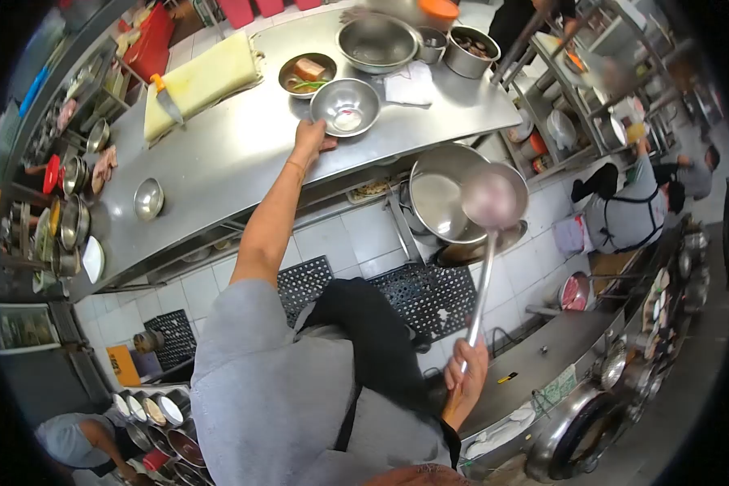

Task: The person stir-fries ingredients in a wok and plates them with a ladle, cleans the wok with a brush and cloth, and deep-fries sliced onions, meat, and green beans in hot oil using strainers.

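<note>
At the front edge of the steel worktable, my left hand (313, 141) grips the near side of a metal bowl (364, 97). The bowl looks shiny inside, with a small reddish patch at its bottom. Just behind it sits another metal bowl (329, 65) with a brown block of food and green vegetables. My right hand (467, 366) is closed round the long handle of a ladle (486, 271). The ladle's wide cup, holding something pinkish and blurred, is over the right side of a tall steel pot (437, 194). Whether the cup touches the pot's rim I cannot tell.
On the worktable (235, 162) lie a cutting board (206, 77), an orange-handled knife (166, 99), a small bowl (148, 199), a folded white cloth (409, 83) and a large basin (378, 42). Black mats (429, 296) cover part of the floor. Co-workers (624, 202) are at right and lower left.
</note>
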